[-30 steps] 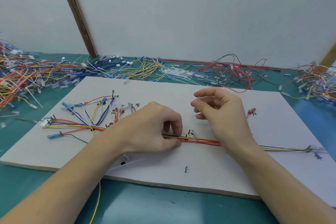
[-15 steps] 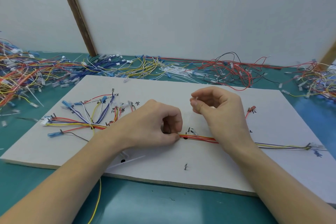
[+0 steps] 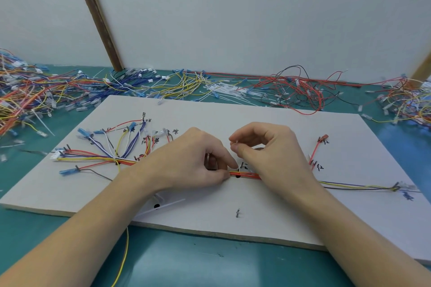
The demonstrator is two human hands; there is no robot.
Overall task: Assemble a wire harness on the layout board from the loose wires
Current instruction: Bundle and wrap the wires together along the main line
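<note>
we can't see the wire bundle (image 3: 245, 173) under either hand at mid-frame. the layout board (image 3: 256, 109) is cut off lower right, and its handwritten labels (image 3: 407, 195) are too small to read.

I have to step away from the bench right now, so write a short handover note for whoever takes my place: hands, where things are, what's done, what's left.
Left hand: pinches the red, orange and yellow wire trunk at mid-board.
Right hand: pinches a thin white tie strip just above the trunk.
White layout board: lies on the teal table; the wires fan out to blue terminals at the left, and a thin run reaches the far-right peg.
Done: most wires routed, left fan bound at its junction.
Left: probably tie the trunk here, then any remaining points. A spare white tie lies near the front edge; loose wire piles sit behind the board.
</note>
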